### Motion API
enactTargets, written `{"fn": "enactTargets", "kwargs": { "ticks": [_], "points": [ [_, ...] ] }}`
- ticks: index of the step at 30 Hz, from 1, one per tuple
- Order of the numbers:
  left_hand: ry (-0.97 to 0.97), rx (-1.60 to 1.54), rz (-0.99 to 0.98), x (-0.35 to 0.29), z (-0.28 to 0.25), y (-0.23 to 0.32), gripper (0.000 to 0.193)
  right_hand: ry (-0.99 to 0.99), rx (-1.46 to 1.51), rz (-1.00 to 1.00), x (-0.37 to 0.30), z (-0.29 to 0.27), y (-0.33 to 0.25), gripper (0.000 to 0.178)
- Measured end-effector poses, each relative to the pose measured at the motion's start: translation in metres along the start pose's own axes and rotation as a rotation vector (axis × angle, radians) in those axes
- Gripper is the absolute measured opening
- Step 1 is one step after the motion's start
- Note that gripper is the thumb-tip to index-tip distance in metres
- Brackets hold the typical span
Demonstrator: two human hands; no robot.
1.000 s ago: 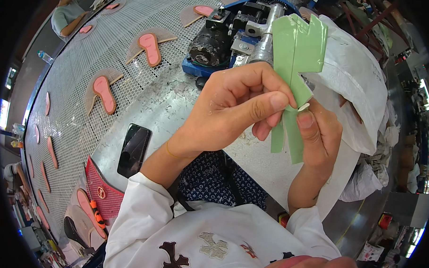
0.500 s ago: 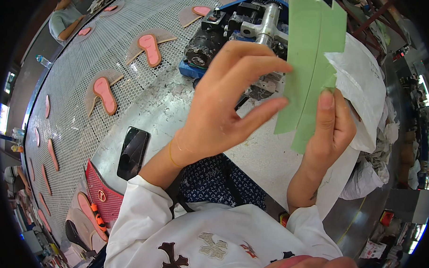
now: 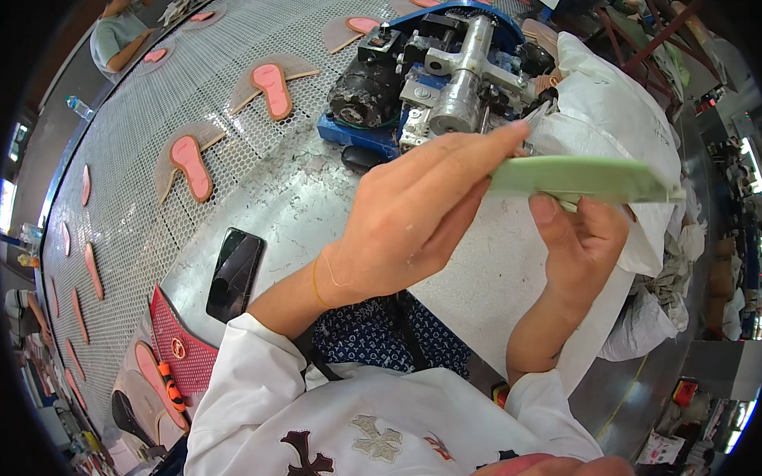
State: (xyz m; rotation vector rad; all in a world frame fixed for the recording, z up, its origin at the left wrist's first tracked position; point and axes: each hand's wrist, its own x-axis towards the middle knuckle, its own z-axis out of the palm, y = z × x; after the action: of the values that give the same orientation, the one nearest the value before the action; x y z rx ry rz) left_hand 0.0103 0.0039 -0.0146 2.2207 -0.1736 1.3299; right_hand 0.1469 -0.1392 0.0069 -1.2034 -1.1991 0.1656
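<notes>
A flat piece of light green sheet material (image 3: 584, 175), slightly blurred, is held up before me and seen nearly edge-on. My right hand (image 3: 581, 246) grips it from below, thumb and fingers closed at its lower edge. At the sheet's left end, my left hand (image 3: 414, 216) has its fingers pressed together around the edge; the fingertips are partly hidden. Behind my hands stands a machine (image 3: 455, 76) with a metal cylinder, black motor parts and a blue base.
Pink insoles (image 3: 191, 167) lie spaced along a perforated conveyor surface (image 3: 216, 76) to the left. A black phone (image 3: 235, 272) and a red perforated piece (image 3: 183, 346) rest nearer. White sacking (image 3: 620, 104) bulges at the right. Another person (image 3: 115, 37) sits far left.
The green sheet has tipped from upright, broad face showing, to nearly edge-on and level. My left hand has gone from open beside the sheet to closed at its left end.
</notes>
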Motion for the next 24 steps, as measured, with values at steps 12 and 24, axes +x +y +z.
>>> {"fn": "enactTargets", "kwargs": {
  "ticks": [12, 24],
  "points": [
    [-0.048, 0.001, -0.168, 0.004, 0.009, 0.015, 0.074, -0.118, -0.171, -0.01, 0.0, -0.003, 0.0, 0.043],
    [-0.178, 0.087, -0.151, -0.011, 0.012, 0.009, 0.041, -0.195, -0.085, -0.132, 0.016, -0.012, 0.01, 0.077]
  ]
}}
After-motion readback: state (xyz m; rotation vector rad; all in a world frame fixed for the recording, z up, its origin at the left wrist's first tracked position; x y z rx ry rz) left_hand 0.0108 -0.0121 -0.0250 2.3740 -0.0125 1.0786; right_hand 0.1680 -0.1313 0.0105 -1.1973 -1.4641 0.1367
